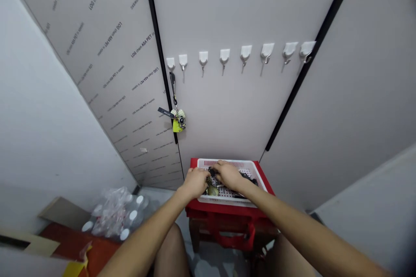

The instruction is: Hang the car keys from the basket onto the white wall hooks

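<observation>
My left hand (196,182) reaches into the left part of a white plastic basket (227,201), fingers curled at a small dark bunch that looks like a keychain (212,172). My right hand (228,175) is over the middle of the basket, its fingers bent down to the same dark bunch. Both hands partly hide what they grip. A round greenish piece (213,190) lies below them in the basket. Black strap-like things (248,178) lie at the basket's right side.
The basket stands on a red cloth bag (224,213) over a wooden stool (195,236). Several white hooks (224,55) line the panel ahead; a keychain with a yellow-green tag (177,125) hangs at the left end. Wrapped bottles (118,214) are on the floor at left.
</observation>
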A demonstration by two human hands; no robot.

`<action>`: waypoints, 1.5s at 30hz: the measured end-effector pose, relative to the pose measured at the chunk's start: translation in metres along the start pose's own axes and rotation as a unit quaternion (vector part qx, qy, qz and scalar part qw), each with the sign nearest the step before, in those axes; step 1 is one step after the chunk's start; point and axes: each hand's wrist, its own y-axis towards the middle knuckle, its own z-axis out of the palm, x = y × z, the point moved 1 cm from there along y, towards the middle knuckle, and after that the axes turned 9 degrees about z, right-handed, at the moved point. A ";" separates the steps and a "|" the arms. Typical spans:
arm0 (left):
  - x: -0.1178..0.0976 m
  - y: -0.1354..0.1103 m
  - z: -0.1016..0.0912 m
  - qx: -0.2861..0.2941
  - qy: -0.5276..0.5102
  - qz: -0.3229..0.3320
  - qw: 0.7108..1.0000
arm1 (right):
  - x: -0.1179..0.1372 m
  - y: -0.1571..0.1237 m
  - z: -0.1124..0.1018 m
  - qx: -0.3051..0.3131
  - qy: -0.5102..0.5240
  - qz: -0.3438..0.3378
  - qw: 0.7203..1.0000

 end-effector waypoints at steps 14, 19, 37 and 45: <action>-0.011 0.014 0.011 0.139 0.123 0.003 0.983 | -0.003 -0.022 0.002 0.061 -0.022 -0.033 0.997; -0.009 0.012 0.007 0.102 0.041 -0.015 0.994 | -0.005 -0.021 0.006 0.037 0.013 -0.021 0.999; -0.021 0.024 -0.053 -0.057 -0.577 -0.031 0.814 | -0.019 -0.017 -0.013 0.002 0.496 0.028 0.868; -0.016 0.028 -0.073 -0.119 -0.570 -0.024 0.813 | -0.006 -0.002 -0.047 -0.076 0.504 0.032 0.860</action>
